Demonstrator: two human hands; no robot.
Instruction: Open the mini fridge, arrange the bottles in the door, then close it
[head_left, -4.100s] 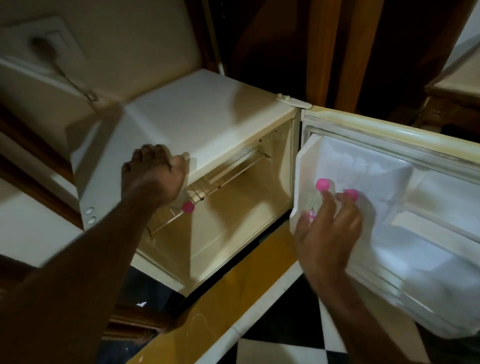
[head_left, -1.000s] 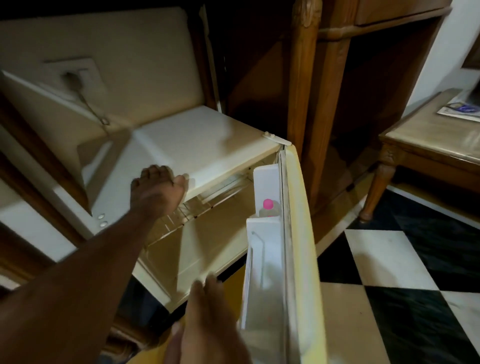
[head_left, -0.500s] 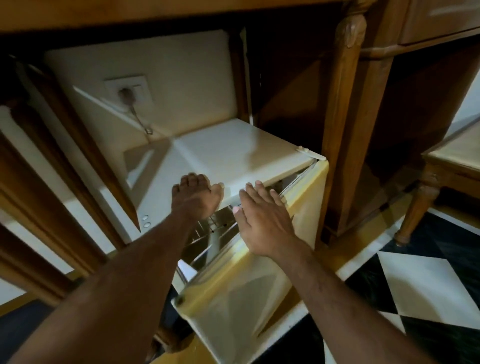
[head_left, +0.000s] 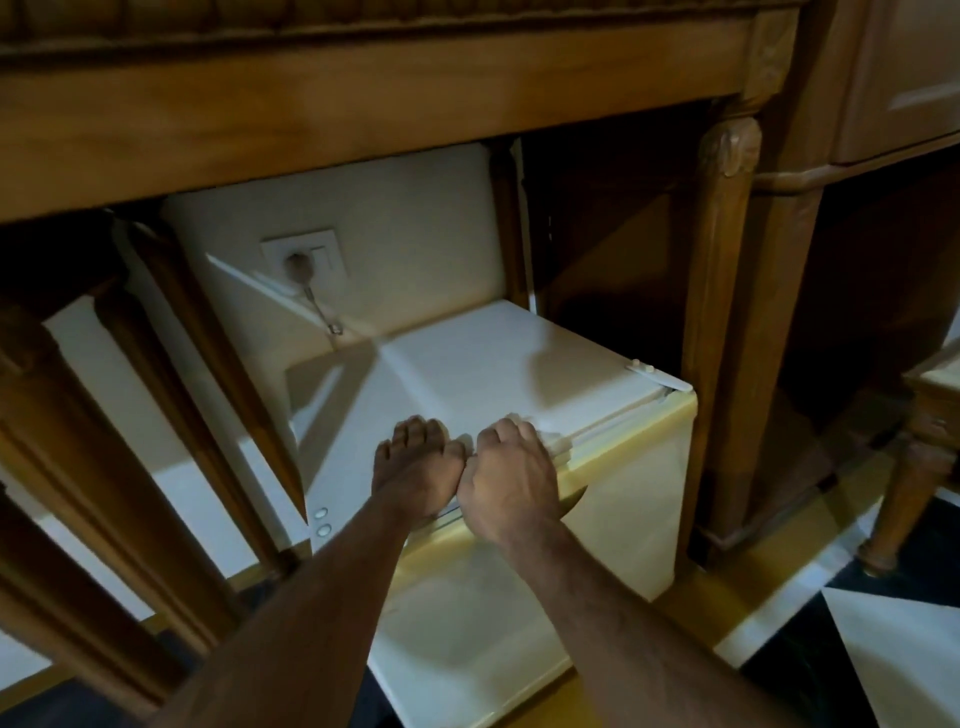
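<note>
Left hand (head_left: 418, 467) and right hand (head_left: 511, 480) touch side by side, fingers curled.

Floor (head_left: 883, 639): black and white checker tiles at the right edge, a yellow band (head_left: 727, 603) running along the front of the furniture. Mini fridge (head_left: 519, 597) stands on the yellow band, door shut, tucked under a wooden desk (head_left: 363, 104). Desk leg (head_left: 722, 338) just right of the fridge. A second carved leg (head_left: 904, 499) rests on the floor near the right edge.

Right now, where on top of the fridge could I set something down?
Free: the fridge top behind both hands, up to the wall with the socket, and right toward the hinge. Crowded: the front edge, under the left hand and right hand.
</note>
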